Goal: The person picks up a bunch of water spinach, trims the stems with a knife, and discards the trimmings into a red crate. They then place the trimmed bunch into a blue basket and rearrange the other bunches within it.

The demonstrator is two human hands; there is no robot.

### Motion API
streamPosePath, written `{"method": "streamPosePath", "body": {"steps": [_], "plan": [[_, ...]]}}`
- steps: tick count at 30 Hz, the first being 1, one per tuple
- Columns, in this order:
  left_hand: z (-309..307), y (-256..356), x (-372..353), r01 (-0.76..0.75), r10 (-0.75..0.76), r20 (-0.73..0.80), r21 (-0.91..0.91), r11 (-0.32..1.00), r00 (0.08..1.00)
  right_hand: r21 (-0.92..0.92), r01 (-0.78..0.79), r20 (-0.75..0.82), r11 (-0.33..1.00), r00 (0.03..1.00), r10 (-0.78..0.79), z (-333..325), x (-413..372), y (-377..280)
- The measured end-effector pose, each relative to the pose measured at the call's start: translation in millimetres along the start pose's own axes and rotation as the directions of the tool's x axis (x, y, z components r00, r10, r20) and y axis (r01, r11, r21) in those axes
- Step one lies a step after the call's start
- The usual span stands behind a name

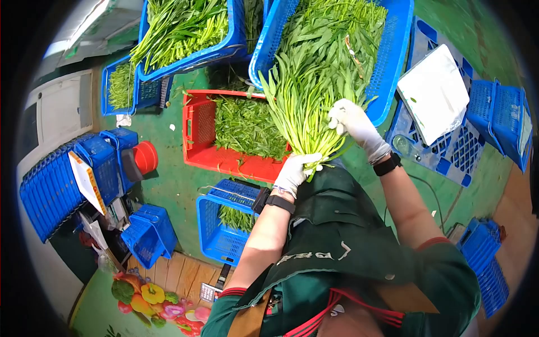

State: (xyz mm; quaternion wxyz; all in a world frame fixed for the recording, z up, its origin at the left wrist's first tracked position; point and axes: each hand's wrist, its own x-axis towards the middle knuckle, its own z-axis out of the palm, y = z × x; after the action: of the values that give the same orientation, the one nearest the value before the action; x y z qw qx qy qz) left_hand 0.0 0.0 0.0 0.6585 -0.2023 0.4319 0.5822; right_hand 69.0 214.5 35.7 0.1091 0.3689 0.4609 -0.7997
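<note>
White gloves cover both hands. My left hand [298, 173] is closed around the stem ends of a bunch of water spinach [300, 126], low in front of my apron. The long stems fan upward, and their leaves merge with the greens in the large blue crate [389, 62]. At the right side of the bunch, my right hand [349, 119] has its fingers curled together close to the stems. Whether a stem is pinched in them is hidden. A red crate [193, 121] holding loose leaves and stems stands left of the bunch.
Another blue crate of greens [236, 42] stands at the upper left. Below the red crate is a blue basket [205, 227] with some greens. Stacked blue crates [53, 180] and a red bucket [146, 157] are at left. A white box [435, 92] rests on a blue pallet [418, 33] at right.
</note>
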Motion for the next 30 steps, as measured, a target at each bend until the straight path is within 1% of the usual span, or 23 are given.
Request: {"method": "streamPosePath", "body": {"steps": [1,2,3,5,6,7,9,10,11,12,13,14,15,17,19,21,22,24,25,26,27,28,30], "plan": [[-1,-1,-1,-0.008,0.008,-0.009,-0.008,1.000,1.000,-0.424,0.255,-0.019,0.869,0.957,-0.290,7,0,5],[-2,-1,-2,-0.016,0.016,-0.016,-0.014,1.000,1.000,-0.757,0.408,0.086,0.510,0.836,-0.542,11,2,9],[7,-8,0,0.004,-0.003,0.014,-0.041,0.999,1.000,-0.782,0.375,0.074,0.499,0.849,-0.523,7,-7,9],[10,-2,-2,0.003,-0.003,-0.037,-0.015,1.000,0.999,-0.965,0.213,0.251,-0.153,0.917,-0.311,11,-1,11],[8,-1,-4,-0.002,0.002,-0.045,-0.013,1.000,0.999,-0.923,0.272,0.350,-0.273,0.889,-0.296,18,-5,1],[8,-1,-4,-0.021,0.021,-0.045,0.002,1.000,0.999,-0.921,0.275,0.354,-0.277,0.887,-0.297,18,-3,0],[9,0,-2,-0.043,0.044,-0.038,0.015,0.999,0.998,-0.970,0.200,0.236,-0.136,0.906,-0.351,14,3,0],[11,2,-1,-0.034,0.034,-0.021,-0.002,0.999,0.999,-0.969,0.246,0.217,-0.006,0.844,-0.491,8,8,11],[13,4,-2,-0.024,0.024,-0.007,-0.020,1.000,1.000,-0.969,0.245,0.219,-0.010,0.844,-0.490,-6,16,20],[9,2,-2,-0.025,0.025,-0.010,-0.028,0.999,1.000,-0.864,0.287,0.012,0.413,0.833,-0.553,-25,27,27],[2,-1,-5,0.000,0.000,-0.010,-0.019,1.000,1.000,-0.578,0.320,-0.202,0.751,0.835,-0.512,-31,29,23],[-4,-2,-3,0.021,-0.021,-0.002,-0.005,1.000,1.000,-0.546,0.162,-0.358,0.822,0.843,-0.403,-43,29,16],[-1,1,0,0.015,-0.015,0.002,-0.009,1.000,1.000,-0.371,0.183,-0.473,0.910,0.806,-0.355,-36,24,4],[5,0,-1,-0.009,0.010,0.031,-0.047,0.999,0.999,-0.657,0.330,-0.260,0.678,0.744,-0.615,1,-9,-33],[4,-4,7,-0.036,0.038,0.034,-0.048,0.998,0.999,-0.565,0.441,-0.040,0.697,0.829,-0.557,52,-24,-34],[-8,-12,16,0.069,-0.095,-0.274,-0.101,0.992,0.957,-0.483,0.633,0.186,0.605,0.749,-0.636,98,-33,-16],[-6,-9,12,0.072,-0.096,-0.277,-0.095,0.993,0.956,-0.480,0.634,0.180,0.607,0.748,-0.639,97,-30,-6],[-2,-6,4,0.010,-0.015,-0.119,-0.049,0.999,0.993,-0.779,0.478,0.048,0.406,0.691,-0.722,96,-23,9],[0,-4,1,-0.025,0.024,-0.035,-0.030,0.999,0.999,-0.778,0.480,0.048,0.405,0.688,-0.724,93,-19,10],[0,-2,-2,-0.007,0.007,0.006,0.000,1.000,1.000,-0.882,0.266,0.040,0.389,0.865,-0.501,87,-16,10],[0,-1,-2,-0.008,0.008,0.011,0.003,1.000,1.000,-0.953,0.054,-0.022,0.299,0.969,-0.245,81,-14,10],[0,-2,-3,-0.025,0.025,0.010,0.020,0.999,1.000,-0.949,0.123,0.019,0.291,0.941,-0.338,77,-10,30],[1,-3,-4,-0.057,0.057,0.004,0.051,0.997,0.998,-0.959,0.123,0.027,0.254,0.936,-0.350,71,-2,51]]}}
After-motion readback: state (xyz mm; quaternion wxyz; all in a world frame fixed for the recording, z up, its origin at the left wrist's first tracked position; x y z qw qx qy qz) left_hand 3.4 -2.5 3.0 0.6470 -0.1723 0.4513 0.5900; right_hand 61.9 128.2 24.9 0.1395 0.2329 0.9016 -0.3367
